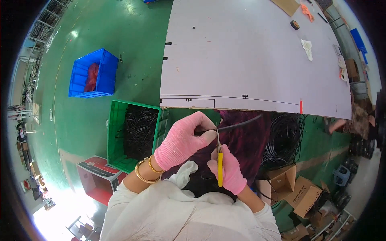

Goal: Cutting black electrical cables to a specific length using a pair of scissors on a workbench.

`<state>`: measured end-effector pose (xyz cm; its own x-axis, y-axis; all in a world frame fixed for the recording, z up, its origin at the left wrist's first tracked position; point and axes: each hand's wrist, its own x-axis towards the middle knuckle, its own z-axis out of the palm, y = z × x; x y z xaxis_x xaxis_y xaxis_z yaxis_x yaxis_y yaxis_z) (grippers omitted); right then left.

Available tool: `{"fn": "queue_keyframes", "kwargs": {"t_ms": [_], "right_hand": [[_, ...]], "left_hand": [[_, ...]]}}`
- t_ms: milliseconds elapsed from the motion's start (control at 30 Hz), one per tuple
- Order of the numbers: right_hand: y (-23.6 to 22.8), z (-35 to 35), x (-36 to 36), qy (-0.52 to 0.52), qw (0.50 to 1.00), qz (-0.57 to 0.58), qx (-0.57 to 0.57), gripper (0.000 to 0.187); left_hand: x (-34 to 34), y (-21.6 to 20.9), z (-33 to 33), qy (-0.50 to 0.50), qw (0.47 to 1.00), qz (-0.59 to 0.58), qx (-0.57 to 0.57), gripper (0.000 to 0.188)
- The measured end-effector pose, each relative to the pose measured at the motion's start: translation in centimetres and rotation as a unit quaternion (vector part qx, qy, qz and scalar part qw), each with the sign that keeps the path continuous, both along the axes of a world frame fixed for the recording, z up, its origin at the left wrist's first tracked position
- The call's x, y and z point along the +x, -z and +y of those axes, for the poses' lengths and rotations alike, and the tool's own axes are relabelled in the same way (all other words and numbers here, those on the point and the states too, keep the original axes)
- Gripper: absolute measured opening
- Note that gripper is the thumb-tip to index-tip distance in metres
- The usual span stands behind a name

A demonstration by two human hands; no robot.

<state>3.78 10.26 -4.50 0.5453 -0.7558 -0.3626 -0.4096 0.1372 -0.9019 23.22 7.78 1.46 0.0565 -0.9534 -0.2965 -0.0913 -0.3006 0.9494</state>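
My left hand (187,136), in a pink glove, is closed at the end of a black tube (241,123). The tube stretches right from its fingers, just in front of the table edge. My right hand (231,170), also pink-gloved, grips yellow-handled scissors (220,166). The handle points toward me, and the thin metal blades reach up to the tube beside my left fingertips. Whether the blades are closed on the tube is too small to tell. Left of my left hand, a green crate (134,136) holds many short black pieces.
A white-topped table (241,60) with drawn lines and a red mark lies ahead. On it are a tape roll (294,25) and a white cloth (306,49). Coiled black tubing (283,140) and cardboard boxes (307,197) sit right; a blue crate (106,72) stands left.
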Motion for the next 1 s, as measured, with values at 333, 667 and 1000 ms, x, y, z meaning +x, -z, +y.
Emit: {"fn": "queue_keyframes", "kwargs": {"t_ms": [333,667,1000], "right_hand": [[-1.2,-0.3,-0.9,0.02,0.992,-0.048,0.112,0.015],[-0.8,0.7,0.5,0.057,0.99,-0.04,-0.122,0.031],[0.9,1.3,0.3,0.094,0.994,-0.052,-0.011,0.034]], "left_hand": [[0.4,0.6,-0.5,0.027,0.996,0.083,0.022,0.014],[-1.3,-0.3,0.3,-0.056,0.997,0.004,-0.051,0.015],[-2.0,-0.7,0.5,-0.088,0.994,-0.02,-0.06,0.018]]}}
